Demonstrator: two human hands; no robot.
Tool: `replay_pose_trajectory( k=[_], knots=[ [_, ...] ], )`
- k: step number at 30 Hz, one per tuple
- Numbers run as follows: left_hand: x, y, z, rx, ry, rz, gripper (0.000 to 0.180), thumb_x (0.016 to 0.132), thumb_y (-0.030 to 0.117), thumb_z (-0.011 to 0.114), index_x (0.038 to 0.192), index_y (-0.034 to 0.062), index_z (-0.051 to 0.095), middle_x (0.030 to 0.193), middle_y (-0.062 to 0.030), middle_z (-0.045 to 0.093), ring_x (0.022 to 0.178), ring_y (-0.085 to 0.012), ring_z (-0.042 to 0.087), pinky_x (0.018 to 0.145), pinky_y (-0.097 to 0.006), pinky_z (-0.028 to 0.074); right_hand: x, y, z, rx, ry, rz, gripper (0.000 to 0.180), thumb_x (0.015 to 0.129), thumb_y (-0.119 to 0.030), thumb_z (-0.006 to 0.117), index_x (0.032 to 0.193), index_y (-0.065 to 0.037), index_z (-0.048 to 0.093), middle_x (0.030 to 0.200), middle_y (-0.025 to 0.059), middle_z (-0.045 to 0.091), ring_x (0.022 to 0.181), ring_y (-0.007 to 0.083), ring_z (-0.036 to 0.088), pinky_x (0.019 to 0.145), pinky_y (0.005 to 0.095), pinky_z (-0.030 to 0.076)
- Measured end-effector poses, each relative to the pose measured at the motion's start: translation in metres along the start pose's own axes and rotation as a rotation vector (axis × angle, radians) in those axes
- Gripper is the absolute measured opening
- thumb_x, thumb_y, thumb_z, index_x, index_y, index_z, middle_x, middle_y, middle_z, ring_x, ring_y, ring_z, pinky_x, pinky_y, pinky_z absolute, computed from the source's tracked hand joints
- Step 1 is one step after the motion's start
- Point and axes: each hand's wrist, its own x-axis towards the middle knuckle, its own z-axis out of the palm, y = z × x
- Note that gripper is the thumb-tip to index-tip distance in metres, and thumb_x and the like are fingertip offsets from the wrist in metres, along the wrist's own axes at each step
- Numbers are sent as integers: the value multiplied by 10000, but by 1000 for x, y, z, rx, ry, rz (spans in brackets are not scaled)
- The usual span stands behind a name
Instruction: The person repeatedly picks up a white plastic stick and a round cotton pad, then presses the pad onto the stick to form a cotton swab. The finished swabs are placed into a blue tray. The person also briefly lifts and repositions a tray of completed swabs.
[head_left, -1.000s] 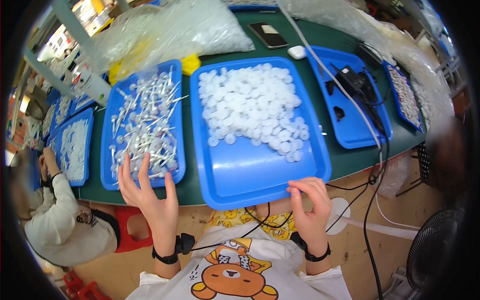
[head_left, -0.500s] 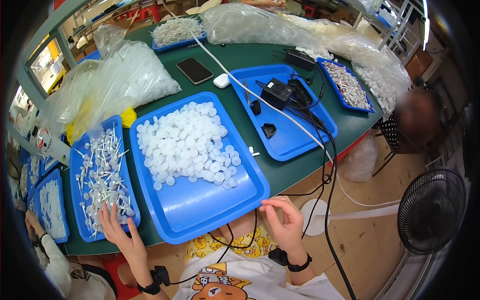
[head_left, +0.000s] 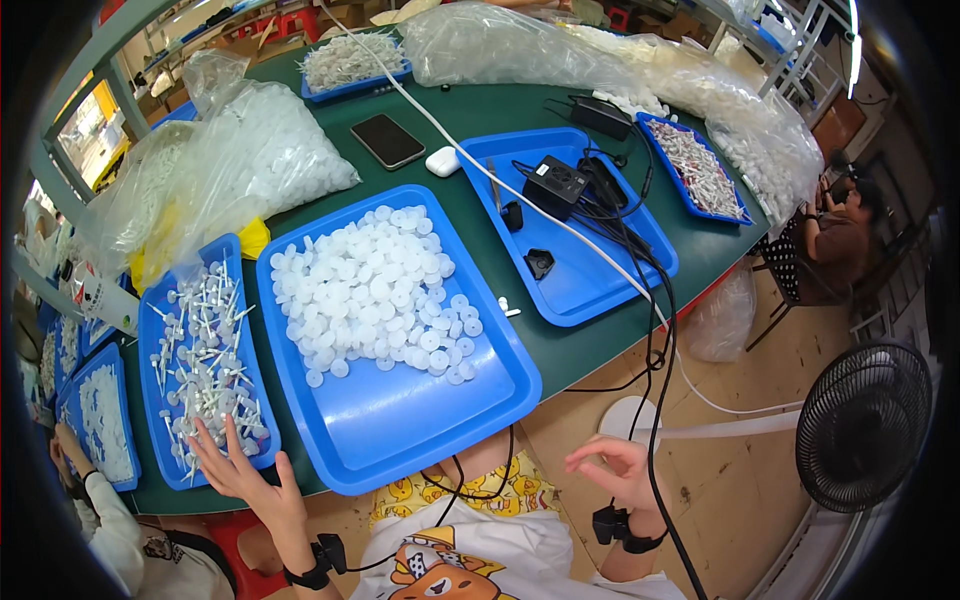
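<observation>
My left hand (head_left: 245, 478) is open with fingers spread, at the near end of a narrow blue tray (head_left: 272, 425). Its fingertips reach over white plastic pins with translucent round heads (head_left: 205, 345), piled loosely in that tray. I see nothing held in it. My right hand (head_left: 615, 472) hovers off the table's edge, right of the large blue tray (head_left: 420, 460). Its fingers are loosely bent, thumb and fingers a little apart, with nothing visible between them. Many translucent white round discs (head_left: 365, 285) fill the far part of the large tray. Each wrist wears a black band with a small device.
Another blue tray (head_left: 570, 310) holds a black power adapter (head_left: 555, 187) and cables. A phone (head_left: 387, 141) and a white case (head_left: 443, 161) lie behind. Plastic bags (head_left: 280, 140) of white parts line the back. A fan (head_left: 862, 425) stands right; a co-worker's arm (head_left: 75, 455) shows left.
My right hand has moved right and down, away from the large tray's corner. My left hand has shifted slightly down and right, still spread. The large tray has barely shifted.
</observation>
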Motion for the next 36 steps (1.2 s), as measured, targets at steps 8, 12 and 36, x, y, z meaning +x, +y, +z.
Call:
replay_pose_trajectory(
  k=[8,12,36],
  knots=[
    [0,14,-4,0,20,28,624,917,481,516,1412,101,493,1573,-162,303,1468,-408,184,1151,-569,88,-55,0,-77,-249,193,238,145,955,-65,572,972,39,672,952,74,693,865,141,638,791,275,498],
    [-5,25,-1,-48,111,37,388,882,201,623,1253,88,601,1509,-151,412,1438,-410,266,1138,-560,163,-36,-18,-103,-362,701,90,142,960,-68,573,970,46,657,898,61,696,823,115,626,764,263,492],
    [-2,41,17,-128,139,-120,207,897,-30,555,1093,-42,620,1141,-155,593,1089,-321,546,954,-429,405,250,23,-457,352,988,94,300,935,-128,585,1108,102,500,1023,174,597,912,306,666,780,380,614]
  ],
)
